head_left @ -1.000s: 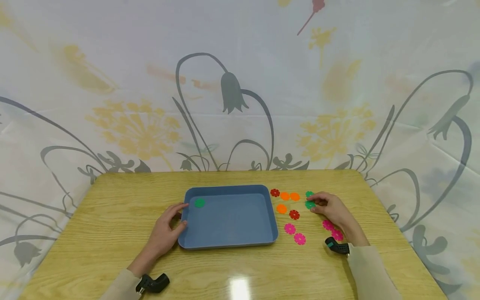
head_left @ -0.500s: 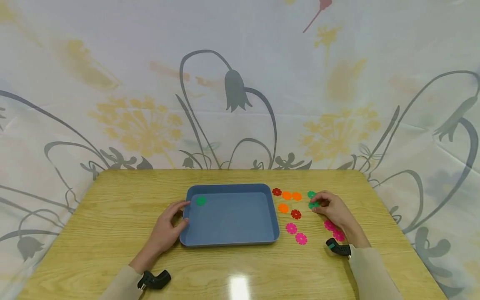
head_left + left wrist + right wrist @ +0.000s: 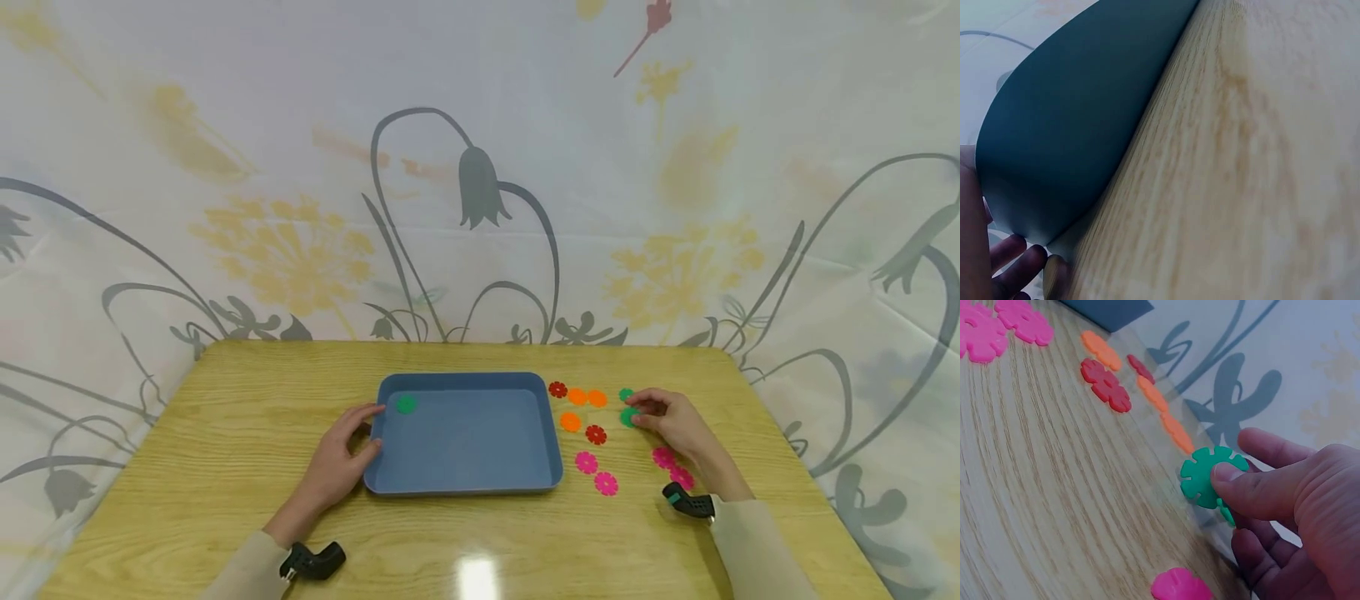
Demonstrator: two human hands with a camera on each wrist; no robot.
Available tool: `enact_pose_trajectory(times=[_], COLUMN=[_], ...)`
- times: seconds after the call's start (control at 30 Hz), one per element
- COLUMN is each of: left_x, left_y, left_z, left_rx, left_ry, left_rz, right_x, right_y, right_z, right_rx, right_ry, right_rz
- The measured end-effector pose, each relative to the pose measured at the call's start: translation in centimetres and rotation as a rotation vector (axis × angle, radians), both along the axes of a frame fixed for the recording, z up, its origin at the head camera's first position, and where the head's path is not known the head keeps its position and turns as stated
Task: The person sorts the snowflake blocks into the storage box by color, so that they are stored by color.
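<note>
A person's bare hands work apart at a wooden table (image 3: 405,542), the left hand (image 3: 335,462) holding one side of a blue tray (image 3: 465,442) while the right hand (image 3: 678,429) pinches a green disc (image 3: 1200,478) between thumb and fingers, to the right of the tray. The disc is flat and thin, with a glossy plastic look and a notched, flower-like edge; it is tilted up off the grain in the right wrist view. The left thumb and index finger are spread at the tray's rim, the other fingers bent against its smooth outer wall. The tray is a shallow rectangle with rounded corners. Twelve discs are in view: three green, three orange, two red and four pink. One green disc (image 3: 407,404) lies inside the tray, in its far left corner; another green disc (image 3: 626,394) lies just beyond the right fingertips. Two orange discs (image 3: 587,397) sit side by side near a red disc (image 3: 558,389); a third orange disc (image 3: 570,422) lies closer to the person, beside the second red disc (image 3: 596,434). The pink discs (image 3: 606,483) lie in two pairs, one near the tray, one beside the right wrist. Two pale sleeves (image 3: 761,546) and a flower-printed backdrop (image 3: 600,125) frame the scene.
</note>
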State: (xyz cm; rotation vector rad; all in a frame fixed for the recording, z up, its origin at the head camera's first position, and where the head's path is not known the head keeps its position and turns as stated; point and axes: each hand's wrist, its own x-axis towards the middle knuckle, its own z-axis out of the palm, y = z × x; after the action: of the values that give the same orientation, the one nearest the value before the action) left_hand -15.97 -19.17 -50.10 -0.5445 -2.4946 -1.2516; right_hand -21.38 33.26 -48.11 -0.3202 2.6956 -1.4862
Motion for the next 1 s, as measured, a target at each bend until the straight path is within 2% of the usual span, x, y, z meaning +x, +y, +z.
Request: enact_pose_trajectory(times=[0.27,0.47,0.8,1.0], left_x=[0.1,0.1,0.1,0.1], left_y=[0.0,0.0,0.1,0.0], left_z=[0.1,0.2,0.4,0.1], left_rx=[0.003,0.001,-0.003,-0.009], left_ry=[0.0,0.005,0.01,0.002], left_rz=[-0.001,-0.002,0.001,0.0], right_x=[-0.1,-0.1,-0.2,-0.3], right_y=[-0.5,-2.5,-7.9,-11.7], right_z=[0.5,2.1,4.8,6.0], right_rx=[0.034,0.049,0.056,0.162], right_ry=[-0.026,-0.019,-0.002,0.095], right_rz=[0.008,0.044,0.214,0.291])
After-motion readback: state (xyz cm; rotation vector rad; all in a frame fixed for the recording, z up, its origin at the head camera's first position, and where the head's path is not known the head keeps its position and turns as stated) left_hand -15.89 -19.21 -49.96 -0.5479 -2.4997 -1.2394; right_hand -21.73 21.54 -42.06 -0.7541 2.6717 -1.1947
